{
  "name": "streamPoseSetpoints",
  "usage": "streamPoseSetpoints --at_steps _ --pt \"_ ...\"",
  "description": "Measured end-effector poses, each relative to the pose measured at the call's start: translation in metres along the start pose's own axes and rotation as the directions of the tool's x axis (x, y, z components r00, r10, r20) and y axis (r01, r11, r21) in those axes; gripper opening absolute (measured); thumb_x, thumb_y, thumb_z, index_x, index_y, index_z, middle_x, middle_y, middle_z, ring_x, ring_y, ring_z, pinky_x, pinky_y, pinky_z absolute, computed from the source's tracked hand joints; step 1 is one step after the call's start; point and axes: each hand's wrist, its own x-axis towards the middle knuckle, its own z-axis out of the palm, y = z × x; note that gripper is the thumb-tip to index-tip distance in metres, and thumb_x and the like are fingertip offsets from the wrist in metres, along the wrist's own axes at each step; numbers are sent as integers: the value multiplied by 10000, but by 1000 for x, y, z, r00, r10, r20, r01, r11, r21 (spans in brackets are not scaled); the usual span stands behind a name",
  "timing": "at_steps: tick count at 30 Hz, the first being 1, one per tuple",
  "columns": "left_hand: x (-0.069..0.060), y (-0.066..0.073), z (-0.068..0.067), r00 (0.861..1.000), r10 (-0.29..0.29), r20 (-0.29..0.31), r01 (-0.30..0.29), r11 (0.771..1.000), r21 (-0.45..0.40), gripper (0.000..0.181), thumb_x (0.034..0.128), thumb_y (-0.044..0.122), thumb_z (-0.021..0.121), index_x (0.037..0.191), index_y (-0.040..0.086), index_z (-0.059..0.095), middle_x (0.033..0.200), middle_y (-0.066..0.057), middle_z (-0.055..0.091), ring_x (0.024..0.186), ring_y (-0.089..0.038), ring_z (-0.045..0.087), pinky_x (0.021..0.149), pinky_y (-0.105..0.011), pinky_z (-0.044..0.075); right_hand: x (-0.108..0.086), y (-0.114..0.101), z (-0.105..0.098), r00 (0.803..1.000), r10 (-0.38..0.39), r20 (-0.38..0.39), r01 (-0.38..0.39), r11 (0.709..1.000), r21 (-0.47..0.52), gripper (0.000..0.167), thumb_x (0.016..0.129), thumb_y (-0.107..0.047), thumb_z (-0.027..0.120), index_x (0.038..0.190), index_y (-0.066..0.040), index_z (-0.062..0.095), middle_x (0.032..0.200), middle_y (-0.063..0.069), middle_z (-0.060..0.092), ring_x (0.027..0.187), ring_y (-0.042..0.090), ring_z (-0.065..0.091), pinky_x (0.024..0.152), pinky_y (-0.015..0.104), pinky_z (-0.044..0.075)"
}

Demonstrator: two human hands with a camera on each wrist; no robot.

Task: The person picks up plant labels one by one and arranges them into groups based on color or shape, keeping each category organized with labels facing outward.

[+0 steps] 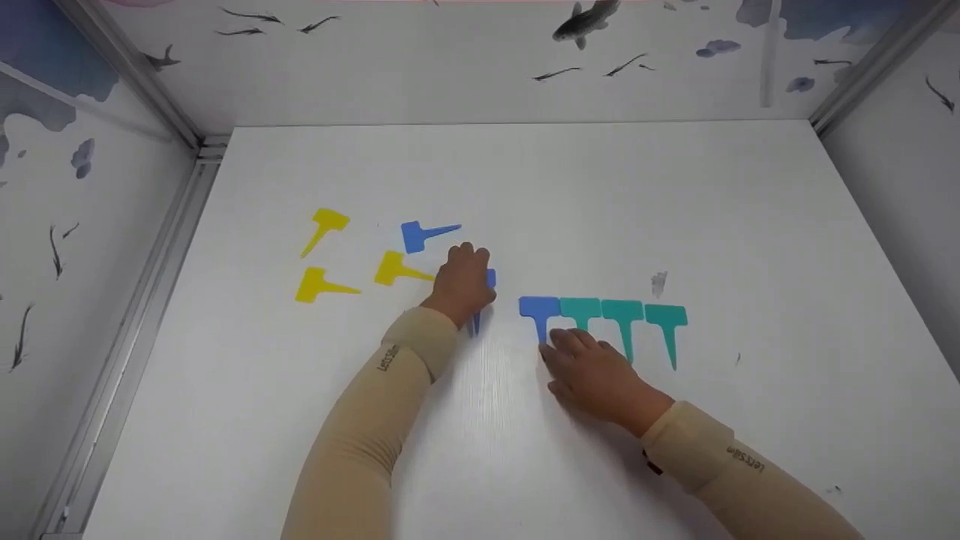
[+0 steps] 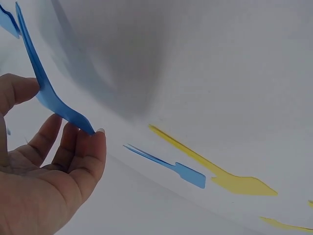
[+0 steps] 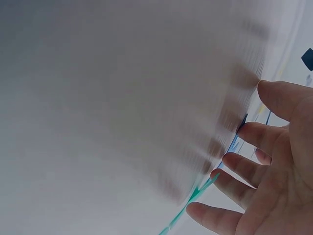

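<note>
My left hand (image 1: 462, 285) pinches a blue T-shaped piece (image 1: 491, 278) between thumb and fingers, its narrow stem pointing toward me. In the left wrist view the left hand (image 2: 58, 161) holds this blue piece (image 2: 54, 100) tilted over the white surface. My right hand (image 1: 600, 379) rests with spread fingers over the stems of a row: one blue piece (image 1: 539, 306) at its left end, then three green pieces (image 1: 622, 310). In the right wrist view the right hand (image 3: 264, 171) has its fingertips at a blue stem and a green piece (image 3: 194, 195).
Left of my left hand lie another blue piece (image 1: 414, 236) and three yellow pieces, one (image 1: 390, 268) close to the wrist, the others (image 1: 328, 220) farther left. White panels with fish drawings (image 1: 585, 22) border the white table (image 1: 487, 465) at the back and sides.
</note>
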Motion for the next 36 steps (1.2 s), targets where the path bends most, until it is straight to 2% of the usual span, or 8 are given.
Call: streamPoseSetpoints --at_steps 10,17,24,36 --pt "-7 5 11 1000 19 9 -19 1000 11 498 872 194 693 1304 33 504 1217 -137 488 1113 -247 440 1011 -359 442 -1 2 -1 999 -16 -35 15 1000 -25 512 930 -334 622 1376 -100 528 1396 141 494 1278 339 454 924 540 486" --pt "-17 6 19 999 42 -30 -42 999 12 433 854 156 697 1232 5 549 1171 -150 517 1089 -269 468 937 -387 485 -2 0 1 1000 -17 -26 16 999 -46 508 927 -336 620 1369 -100 535 1390 142 491 1278 334 447 915 539 488" --pt "-22 12 19 999 32 -6 -32 999 -18 465 867 150 683 1281 7 527 1205 -149 507 1117 -258 450 989 -378 451 -2 -1 1 999 -21 -31 20 998 -54 514 919 -338 635 1363 -98 540 1381 141 497 1268 337 458 914 538 489" --pt "-23 14 25 999 38 -27 -38 999 4 421 855 143 690 1229 8 555 1172 -150 523 1098 -262 472 941 -382 478 -1 -1 0 999 -31 -35 29 998 -57 519 915 -334 642 1365 -99 536 1380 144 499 1270 341 459 908 558 487"
